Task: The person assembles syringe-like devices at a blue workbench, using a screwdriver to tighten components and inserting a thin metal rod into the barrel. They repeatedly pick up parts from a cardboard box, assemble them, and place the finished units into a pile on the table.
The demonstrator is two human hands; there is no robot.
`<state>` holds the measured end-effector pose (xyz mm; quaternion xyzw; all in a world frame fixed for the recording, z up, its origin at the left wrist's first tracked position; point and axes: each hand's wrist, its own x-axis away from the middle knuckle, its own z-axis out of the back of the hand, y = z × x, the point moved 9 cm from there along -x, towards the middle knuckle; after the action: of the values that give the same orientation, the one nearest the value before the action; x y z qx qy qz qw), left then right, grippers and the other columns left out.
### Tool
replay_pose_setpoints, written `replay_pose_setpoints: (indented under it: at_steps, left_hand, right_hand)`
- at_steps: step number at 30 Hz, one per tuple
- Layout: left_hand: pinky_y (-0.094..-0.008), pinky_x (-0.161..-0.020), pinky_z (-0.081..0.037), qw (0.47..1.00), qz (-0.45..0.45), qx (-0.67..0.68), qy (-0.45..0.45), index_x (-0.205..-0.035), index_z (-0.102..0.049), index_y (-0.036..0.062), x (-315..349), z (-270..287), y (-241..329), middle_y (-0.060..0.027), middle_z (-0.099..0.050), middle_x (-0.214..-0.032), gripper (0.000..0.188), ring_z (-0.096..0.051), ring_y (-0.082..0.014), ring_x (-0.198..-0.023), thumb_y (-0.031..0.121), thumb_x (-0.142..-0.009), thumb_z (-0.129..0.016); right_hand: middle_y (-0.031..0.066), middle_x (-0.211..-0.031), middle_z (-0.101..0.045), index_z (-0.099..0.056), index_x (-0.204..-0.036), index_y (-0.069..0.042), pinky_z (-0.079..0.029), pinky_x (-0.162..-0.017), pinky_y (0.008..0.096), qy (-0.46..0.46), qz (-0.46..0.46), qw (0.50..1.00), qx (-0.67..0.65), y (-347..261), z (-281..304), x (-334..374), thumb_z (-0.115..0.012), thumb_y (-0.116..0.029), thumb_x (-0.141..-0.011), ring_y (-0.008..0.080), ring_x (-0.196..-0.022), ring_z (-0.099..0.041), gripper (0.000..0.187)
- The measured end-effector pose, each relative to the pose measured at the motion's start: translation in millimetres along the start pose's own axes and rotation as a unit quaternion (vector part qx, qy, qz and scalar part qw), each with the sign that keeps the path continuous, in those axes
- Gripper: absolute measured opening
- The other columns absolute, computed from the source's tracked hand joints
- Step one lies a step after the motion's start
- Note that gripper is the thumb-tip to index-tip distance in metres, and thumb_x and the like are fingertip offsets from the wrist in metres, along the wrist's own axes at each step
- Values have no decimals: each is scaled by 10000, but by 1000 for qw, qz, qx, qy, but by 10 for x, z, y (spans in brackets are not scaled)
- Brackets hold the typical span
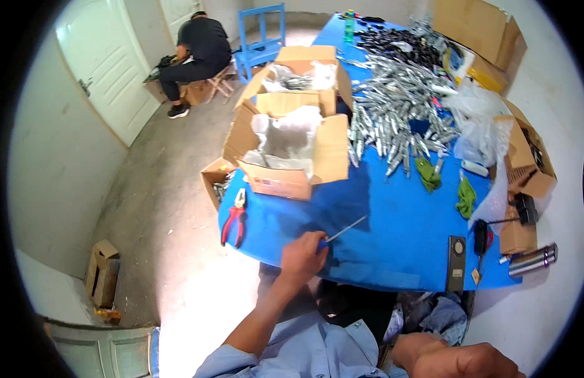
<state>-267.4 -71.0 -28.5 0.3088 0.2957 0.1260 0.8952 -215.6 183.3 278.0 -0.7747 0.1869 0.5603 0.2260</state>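
Note:
My left hand (303,258) is closed round the blue handle of a screwdriver (347,229), near the front edge of the blue-covered table (393,220). Its thin metal shaft points right and away from me, just above or on the cloth. At the lower right, my right hand (475,361) is held close to my body with its fingers curled. Whatever it may hold is hidden. Left of the screwdriver lie pliers with red and black handles (234,225), jaws pointing away.
Two open cardboard boxes (279,179) with white wrap stand at the table's left. Many silvery metal pieces (399,101) are heaped behind. Green cloths (428,174), a flat grey device (456,263) and a steel flask (532,260) lie right. Beyond, a person (200,53) sits by a blue chair (260,41).

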Motion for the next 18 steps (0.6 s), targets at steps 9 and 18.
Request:
replay_pose_setpoints:
  at_steps: [9,18]
  left_hand:
    - [-423,-727,-587,1000,7,8,-15,-1091,-692,94,-2,-30,5,-107,-724,-984,296,-723,-356,-866,73,-815,-797]
    - [-435,-733,-584,1000,7,8,-22,-1129,-686,86,15,-68,8,-96,-701,-949,297,-715,-345,-841,109,-851,-790]
  right_hand:
    - [-13,-918,-646,-718,-923,-184,-501,-714,293,5,-84,995,46,55,-50,2,-705,7,-877,136,-821,-666,198]
    - [79,-1020,-709,-736,-1075,-82,-536,-756,281,-386,-247,883,-106,879,125,451,-658,-313,-1006,226,-811,-669,254]
